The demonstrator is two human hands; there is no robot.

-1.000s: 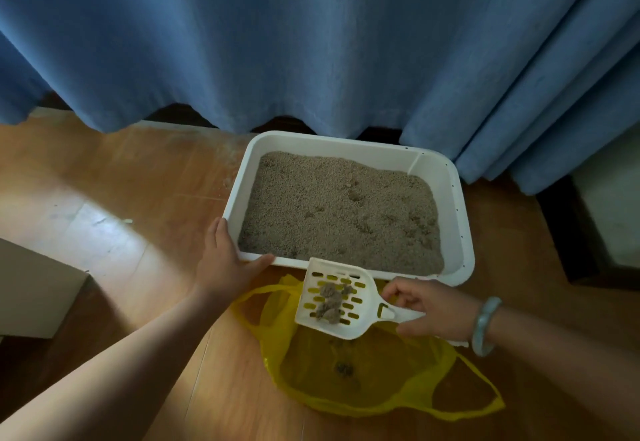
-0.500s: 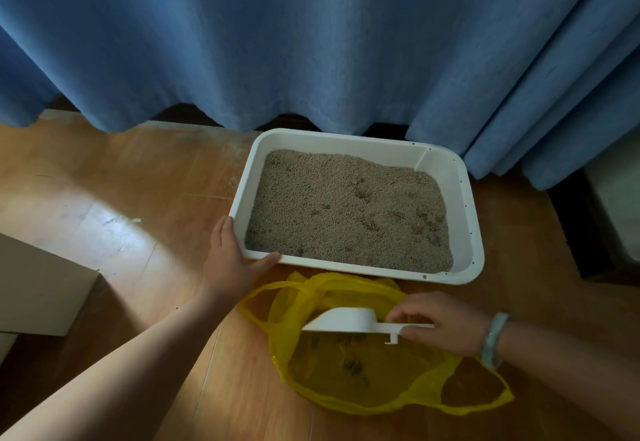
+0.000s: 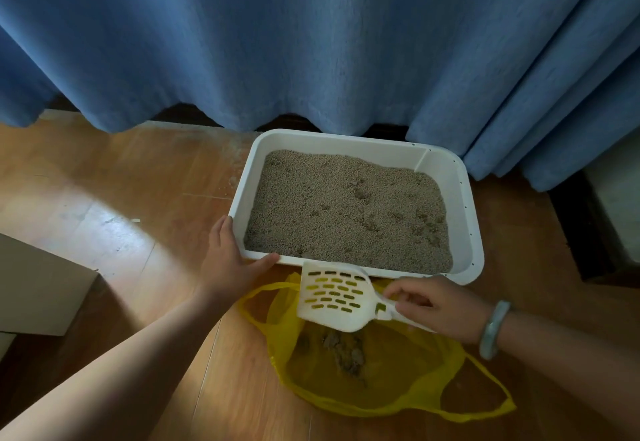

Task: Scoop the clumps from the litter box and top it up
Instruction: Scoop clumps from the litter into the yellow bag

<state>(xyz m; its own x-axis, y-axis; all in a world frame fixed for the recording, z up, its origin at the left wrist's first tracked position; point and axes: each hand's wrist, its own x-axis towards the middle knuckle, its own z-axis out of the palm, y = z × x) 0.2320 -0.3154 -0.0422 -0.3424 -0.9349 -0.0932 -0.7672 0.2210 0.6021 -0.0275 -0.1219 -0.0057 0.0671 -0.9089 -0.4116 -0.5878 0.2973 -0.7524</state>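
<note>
Since the earlier frame the slotted scoop (image 3: pixel 334 297) has turned face-up and empty, pinched by the right hand (image 3: pixel 436 305) at the litter box (image 3: pixel 474 233) near rim, left hand (image 3: pixel 230 260) bracing its corner flat-fingered; clumps (image 3: pixel 346 350) lie in the yellow bag (image 3: pixel 398 388), further scooping and top-up evidently outstanding.

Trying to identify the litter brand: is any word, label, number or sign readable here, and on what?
None readable. The litter box, the scoop, the yellow bag, the cardboard box and the curtain show no print, label or number.
</note>
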